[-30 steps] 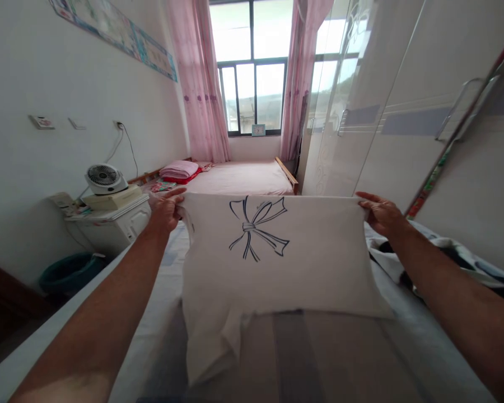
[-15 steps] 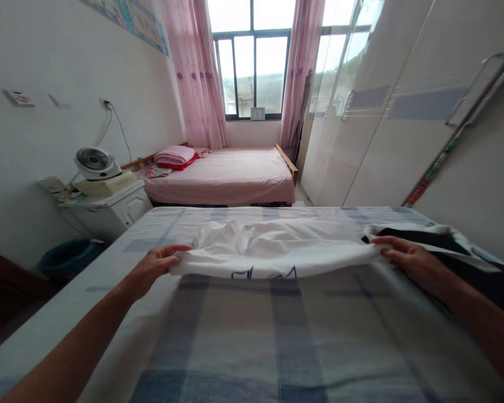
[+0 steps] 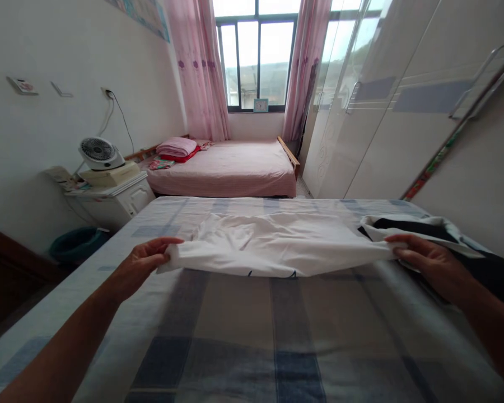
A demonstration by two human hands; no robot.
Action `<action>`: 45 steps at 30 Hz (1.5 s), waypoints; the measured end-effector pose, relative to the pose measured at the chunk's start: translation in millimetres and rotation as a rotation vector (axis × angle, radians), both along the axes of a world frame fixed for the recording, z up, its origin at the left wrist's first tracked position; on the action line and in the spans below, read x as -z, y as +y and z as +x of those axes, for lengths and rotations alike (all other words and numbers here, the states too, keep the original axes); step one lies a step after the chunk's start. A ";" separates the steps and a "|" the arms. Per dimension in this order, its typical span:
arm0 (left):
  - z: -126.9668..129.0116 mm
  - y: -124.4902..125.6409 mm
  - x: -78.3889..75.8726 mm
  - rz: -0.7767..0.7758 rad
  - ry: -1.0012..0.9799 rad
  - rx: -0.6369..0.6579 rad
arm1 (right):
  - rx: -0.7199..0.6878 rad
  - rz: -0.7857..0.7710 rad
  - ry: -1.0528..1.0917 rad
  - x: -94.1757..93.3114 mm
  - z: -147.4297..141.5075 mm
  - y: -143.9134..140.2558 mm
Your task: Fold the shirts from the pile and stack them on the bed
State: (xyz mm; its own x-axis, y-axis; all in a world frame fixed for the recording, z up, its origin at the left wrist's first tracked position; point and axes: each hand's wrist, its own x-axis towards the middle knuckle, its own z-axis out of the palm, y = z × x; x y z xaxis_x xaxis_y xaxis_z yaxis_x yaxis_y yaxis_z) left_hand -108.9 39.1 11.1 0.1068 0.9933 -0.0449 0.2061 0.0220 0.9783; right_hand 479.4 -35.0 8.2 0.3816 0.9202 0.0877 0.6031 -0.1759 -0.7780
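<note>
A bright, dark-framed window (image 3: 273, 61) stands between pink curtains (image 3: 199, 84), beyond a pink-sheeted bed (image 3: 235, 165). A glossy white wardrobe (image 3: 373, 151) lines the right side; a white bedside cabinet (image 3: 128, 193) stands beside the pale left wall (image 3: 63, 45).

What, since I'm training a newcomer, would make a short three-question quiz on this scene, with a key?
1. What do the left hand and the right hand both pinch?
2. True or false: the round white plastic fan stands on a cream rectangular box.
3. The crumpled black-and-white cloth lies nearest: A, left hand; B, right hand; C, fan?

Key: 1. The white cloth with dark printed lines. 2. True. 3. B.
</note>
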 end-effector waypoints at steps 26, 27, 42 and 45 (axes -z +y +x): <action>70.8 -27.1 26.9 0.577 0.863 0.341 | -0.551 0.121 -0.743 29.3 -102.1 4.7; 75.4 -30.8 37.3 0.615 0.927 0.386 | -0.592 0.114 -0.768 37.7 -108.4 7.1; 5.5 -74.4 44.9 0.835 1.213 0.264 | -0.448 0.076 -0.955 101.9 -75.3 15.8; -0.3 -77.0 41.2 0.827 1.257 0.304 | -0.450 0.066 -0.945 100.2 -74.8 15.1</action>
